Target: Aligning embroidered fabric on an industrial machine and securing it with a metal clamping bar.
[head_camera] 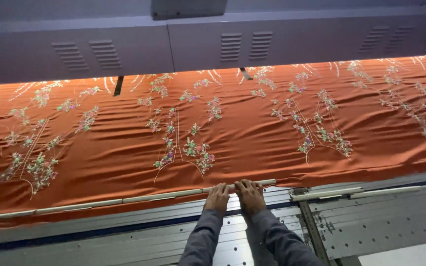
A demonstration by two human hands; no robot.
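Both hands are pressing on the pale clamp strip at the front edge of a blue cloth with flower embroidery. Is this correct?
Not quite: the cloth is orange, not blue, as the head view shows. The rest holds: the left hand and the right hand both press on the pale clamp strip at the cloth's front edge, and the cloth bears flower embroidery.

Near side: grey metal bench (124, 231), bare either side of both hands. Clip bar (124, 199) runs along the cloth (252, 143) edge. Far side: grey housing (198, 44) low over cloth, narrow gap beneath.
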